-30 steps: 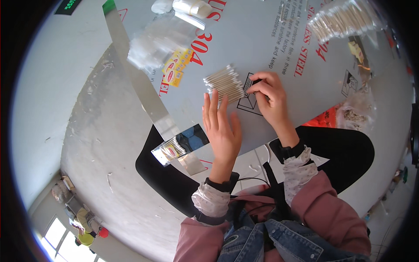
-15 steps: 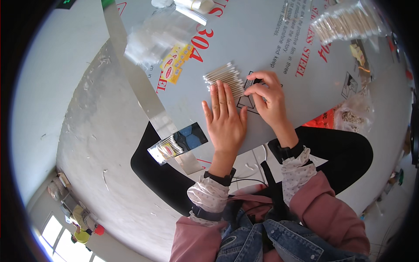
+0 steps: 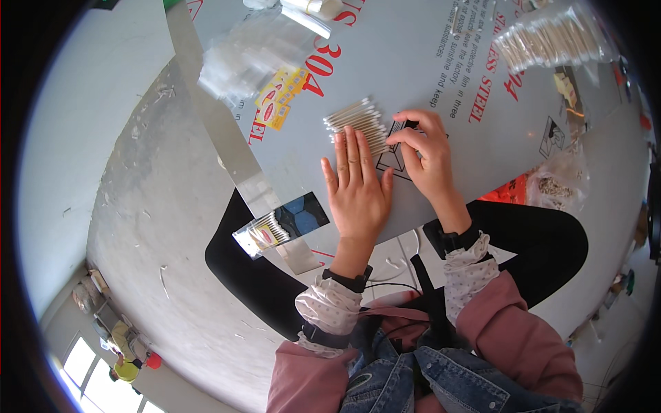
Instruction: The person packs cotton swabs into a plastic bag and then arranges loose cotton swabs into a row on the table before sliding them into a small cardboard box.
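A flat row of cotton swabs (image 3: 358, 118) with white tips and pale sticks lies on the grey film-covered table (image 3: 406, 76). My left hand (image 3: 358, 193) rests flat, fingers stretched out, with its fingertips over the near part of the swabs. To the right, my right hand (image 3: 428, 153) is curled with its fingers apart, one fingertip close to the swabs' right-hand ends. I see nothing held in it. Left of my left hand, a clear packet of cotton swabs (image 3: 265, 233) with a yellow label lies partly over a dark card-like piece with blue hexagons (image 3: 301, 215).
Clear plastic bags (image 3: 241, 58) and yellow labels (image 3: 279, 96) lie at the far left. Several bundled swabs in plastic (image 3: 551, 41) are at the far right. A clear bag of small bits (image 3: 556, 184) sits beside red plastic (image 3: 506, 191). A metal strip (image 3: 206, 103) edges the table.
The view has shifted very slightly. Both hands keep nearly the same pose and place by the swabs.
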{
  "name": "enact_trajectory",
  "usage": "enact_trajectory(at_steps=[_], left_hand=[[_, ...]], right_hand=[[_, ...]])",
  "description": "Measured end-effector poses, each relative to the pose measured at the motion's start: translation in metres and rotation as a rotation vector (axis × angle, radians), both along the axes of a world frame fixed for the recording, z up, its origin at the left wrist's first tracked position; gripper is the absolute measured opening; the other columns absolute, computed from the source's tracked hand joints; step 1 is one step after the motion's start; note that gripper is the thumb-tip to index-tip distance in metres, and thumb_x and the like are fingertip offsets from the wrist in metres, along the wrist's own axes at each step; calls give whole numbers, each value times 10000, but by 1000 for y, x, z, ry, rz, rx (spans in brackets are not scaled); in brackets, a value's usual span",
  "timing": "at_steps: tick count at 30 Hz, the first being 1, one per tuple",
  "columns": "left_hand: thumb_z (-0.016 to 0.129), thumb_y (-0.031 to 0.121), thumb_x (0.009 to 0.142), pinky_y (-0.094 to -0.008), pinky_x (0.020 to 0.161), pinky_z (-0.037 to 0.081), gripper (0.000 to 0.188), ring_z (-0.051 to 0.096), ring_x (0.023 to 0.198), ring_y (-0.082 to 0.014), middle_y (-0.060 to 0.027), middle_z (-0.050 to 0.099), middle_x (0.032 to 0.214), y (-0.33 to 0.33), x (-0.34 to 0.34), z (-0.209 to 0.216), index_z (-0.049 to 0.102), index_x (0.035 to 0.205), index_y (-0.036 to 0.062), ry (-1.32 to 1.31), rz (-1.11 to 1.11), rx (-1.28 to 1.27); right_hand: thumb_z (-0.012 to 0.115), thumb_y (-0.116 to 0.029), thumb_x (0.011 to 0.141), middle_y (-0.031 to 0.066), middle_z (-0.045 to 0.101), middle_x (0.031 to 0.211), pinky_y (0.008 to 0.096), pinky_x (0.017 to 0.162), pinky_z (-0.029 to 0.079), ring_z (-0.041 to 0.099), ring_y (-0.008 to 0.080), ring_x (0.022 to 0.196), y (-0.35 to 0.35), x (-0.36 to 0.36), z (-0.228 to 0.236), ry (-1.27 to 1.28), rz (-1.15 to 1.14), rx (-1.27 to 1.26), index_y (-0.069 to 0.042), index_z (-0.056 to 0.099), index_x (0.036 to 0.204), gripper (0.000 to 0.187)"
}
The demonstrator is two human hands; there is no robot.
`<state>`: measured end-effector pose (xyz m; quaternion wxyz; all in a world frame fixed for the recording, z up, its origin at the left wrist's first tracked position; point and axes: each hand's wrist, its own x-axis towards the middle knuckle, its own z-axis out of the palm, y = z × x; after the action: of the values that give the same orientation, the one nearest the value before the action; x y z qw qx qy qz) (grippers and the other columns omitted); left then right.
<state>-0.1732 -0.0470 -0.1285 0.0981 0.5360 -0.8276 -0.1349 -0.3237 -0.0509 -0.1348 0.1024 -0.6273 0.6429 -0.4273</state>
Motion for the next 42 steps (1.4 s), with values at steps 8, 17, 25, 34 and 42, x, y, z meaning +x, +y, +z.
enact_trajectory(at_steps=[8,17,25,34,42], left_hand=[[456,411,1013,-511,1225,121,693,217,1527,-296,-143,289,1627,0,1,0,298,1550,3,4,2,-3],[470,405,1007,-508,1226,117,699,212,1529,-293,-140,284,1630,-1,2,1,295,1552,3,8,2,-3],[469,404,1009,-504,1227,115,698,210,1530,-295,-142,284,1630,0,1,0,292,1553,4,11,5,8],[464,402,1013,-502,1227,113,693,209,1530,-292,-141,282,1631,0,1,0,289,1556,9,26,6,-1],[467,405,1013,-499,1228,112,689,220,1527,-290,-142,288,1628,0,1,0,297,1555,14,24,11,1]], right_hand=[[608,146,759,71,632,1120,327,736,506,584,259,1007,-1,3,2,-33,-21,19,-82,713,859,271],[610,79,780,50,629,1111,392,843,493,578,291,1027,-4,3,0,6,-43,27,-110,688,853,217],[625,63,780,49,629,1131,404,870,486,577,293,1029,-6,6,1,-10,-72,54,-112,687,872,207],[635,40,790,34,618,1145,411,917,461,565,291,1064,-7,5,1,74,-57,45,-127,682,887,198],[647,10,817,34,609,1196,416,940,446,559,288,1100,-10,7,3,84,-49,49,-151,691,962,221]])
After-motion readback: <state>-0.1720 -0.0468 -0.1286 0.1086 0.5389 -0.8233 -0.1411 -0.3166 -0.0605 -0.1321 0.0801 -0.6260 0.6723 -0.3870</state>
